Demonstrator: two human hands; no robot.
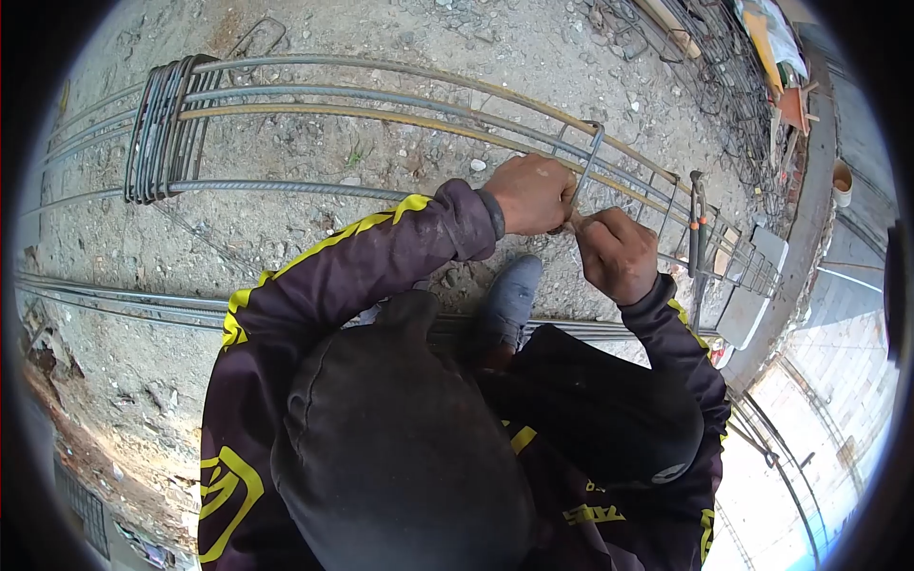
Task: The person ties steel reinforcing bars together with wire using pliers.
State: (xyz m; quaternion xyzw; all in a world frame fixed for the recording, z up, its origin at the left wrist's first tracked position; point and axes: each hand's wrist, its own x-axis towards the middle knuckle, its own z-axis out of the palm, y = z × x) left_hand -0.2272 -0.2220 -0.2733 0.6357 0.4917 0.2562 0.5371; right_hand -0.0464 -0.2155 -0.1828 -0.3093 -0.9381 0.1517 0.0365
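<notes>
My left hand (535,193) is closed in front of a square steel stirrup (590,157) that stands around the long rebars (381,112). Just to its right, my right hand (619,255) is also closed, its fingers almost meeting those of the left. A small pale bit shows between the fingertips, too small to name. The lower part of the stirrup runs down behind the hands. Further right along the bars, several more stirrups (671,205) are spaced out. A bundle of stirrups (167,131) hangs tightly packed on the bars at the left.
A long-handled tool with orange parts (700,228) stands across the bars at the right. More rebars (124,300) lie behind my shoe (514,290). Tangled thin steel (719,105) covers the rubble at the upper right, near a concrete edge (809,200) and a bucket (842,183).
</notes>
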